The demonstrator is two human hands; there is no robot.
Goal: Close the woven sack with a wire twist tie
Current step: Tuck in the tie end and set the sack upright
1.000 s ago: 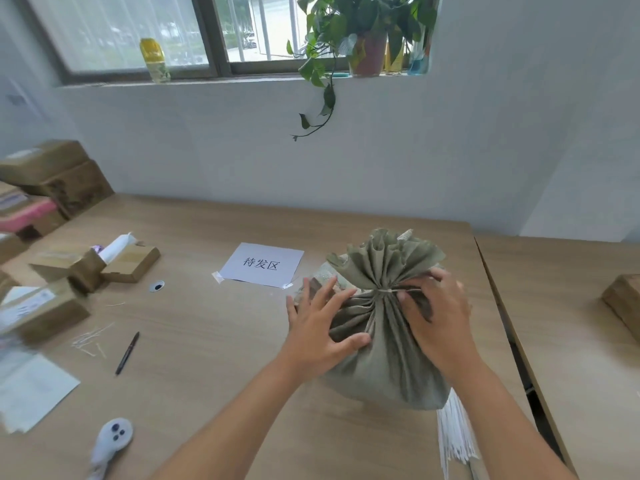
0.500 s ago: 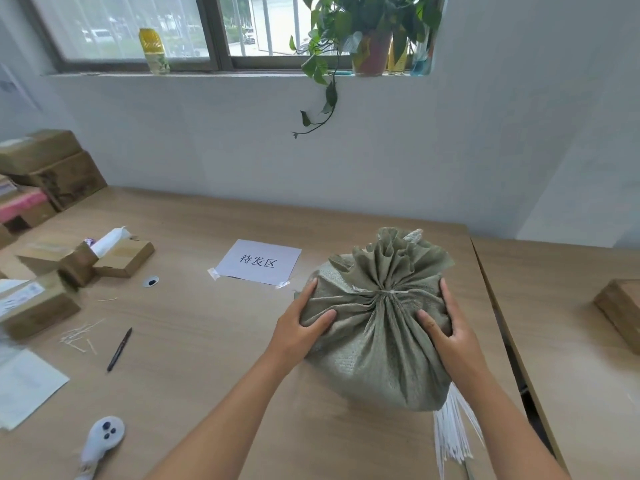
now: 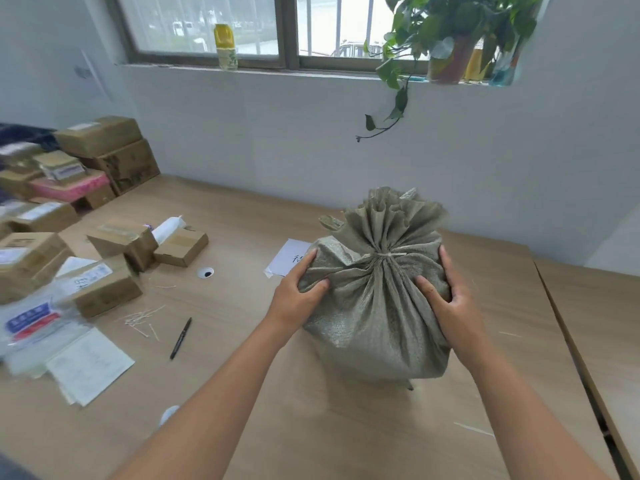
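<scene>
Woven sack (image 3: pixel 375 320) neck cinched by twist tie (image 3: pixel 388 254). Left hand (image 3: pixel 298 299), right hand (image 3: pixel 450 303) clasp sack's sides, fingers wrapped on fabric. Soft, bulky, likely hefty: grip shoulders, not neck.

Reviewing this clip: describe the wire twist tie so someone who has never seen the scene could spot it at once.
Start at the olive-green woven sack held between the left hand and the right hand on the wooden table. Go up to its gathered neck, below the fanned-out top. The wire twist tie is the thin pale strand cinching that neck, unlike the loose pale ties lying on the table near the black pen.
</scene>
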